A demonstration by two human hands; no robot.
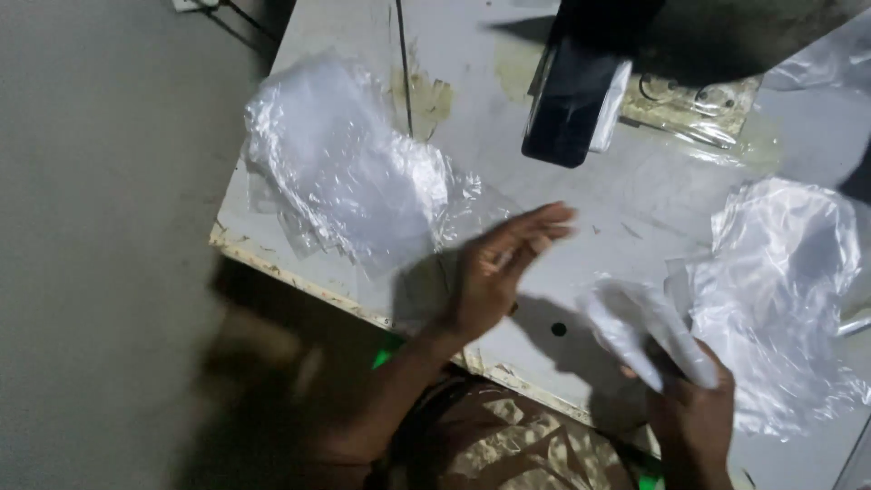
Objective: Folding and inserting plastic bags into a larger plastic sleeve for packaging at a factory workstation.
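While right hand (689,399) grips a packet (649,331), bag heaps (345,172) (clear plastic) flank it.

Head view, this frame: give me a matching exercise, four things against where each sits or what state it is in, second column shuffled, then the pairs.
Things:
1. left hand
2. right hand
3. black device
4. left pile of clear bags

Places or states:
A. stands at the far side of the white table
B. open, fingers spread, holding nothing
C. lies near the table's left edge
D. grips a white folded piece beside the right heap of clear plastic

Pairs: 1-B, 2-D, 3-A, 4-C
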